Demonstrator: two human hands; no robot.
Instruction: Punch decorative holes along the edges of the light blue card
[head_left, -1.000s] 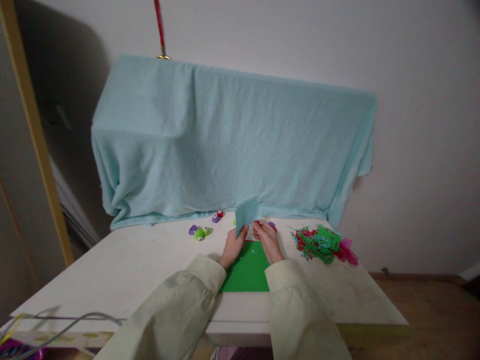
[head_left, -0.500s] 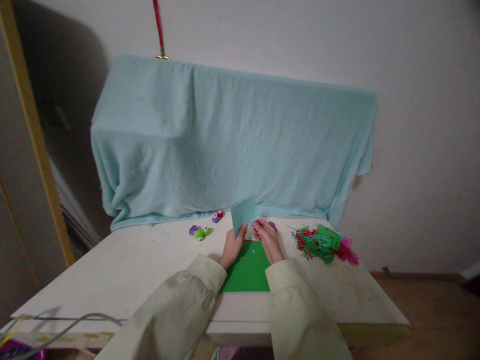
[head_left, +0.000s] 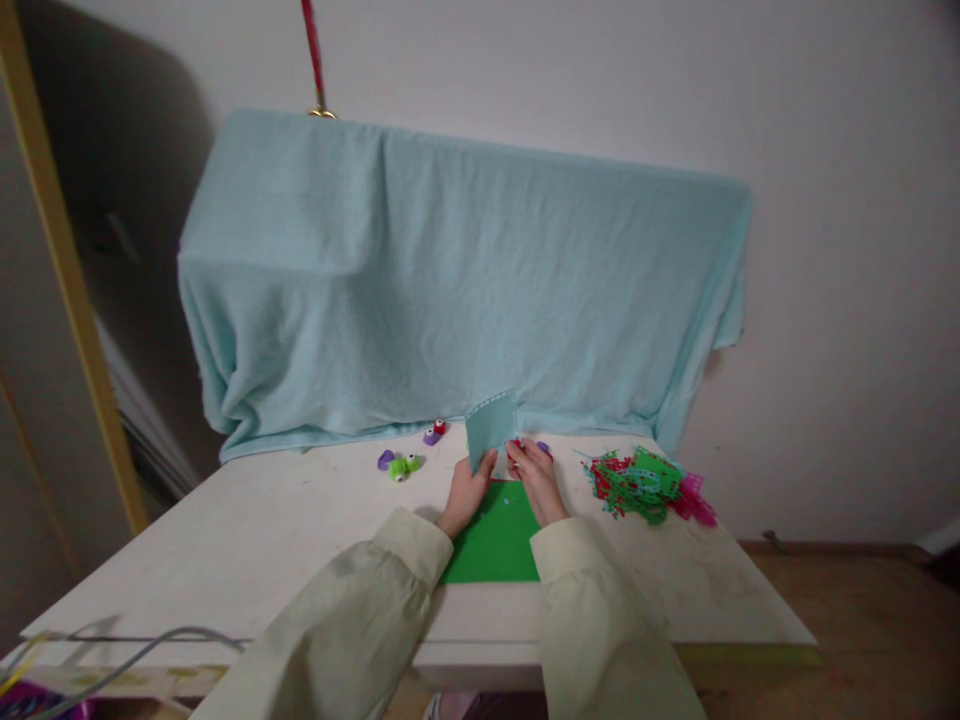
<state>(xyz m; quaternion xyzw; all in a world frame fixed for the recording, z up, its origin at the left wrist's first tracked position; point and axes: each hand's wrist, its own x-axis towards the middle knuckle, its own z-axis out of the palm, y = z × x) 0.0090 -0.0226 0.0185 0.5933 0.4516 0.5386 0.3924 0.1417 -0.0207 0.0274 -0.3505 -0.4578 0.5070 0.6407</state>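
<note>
My left hand [head_left: 466, 494] pinches the lower edge of a small light blue paper sheet [head_left: 491, 426] and holds it upright above a green sheet [head_left: 493, 545] that lies flat on the white table [head_left: 247, 540]. My right hand [head_left: 534, 480] is closed over a small red punch [head_left: 514, 447] at the paper's right edge. A purple piece [head_left: 544, 448] shows just past my right fingers.
A green punch [head_left: 403, 466], a purple punch [head_left: 385, 459] and a red and purple pair [head_left: 434, 432] lie left of my hands. A heap of red, green and pink paper cuttings [head_left: 645, 487] sits at the right. A light blue towel [head_left: 457, 280] drapes a bulky shape behind. Cables [head_left: 112, 655] lie at the near left corner.
The blue paper has tilted a little left and then back; both hands stay in the same place.
</note>
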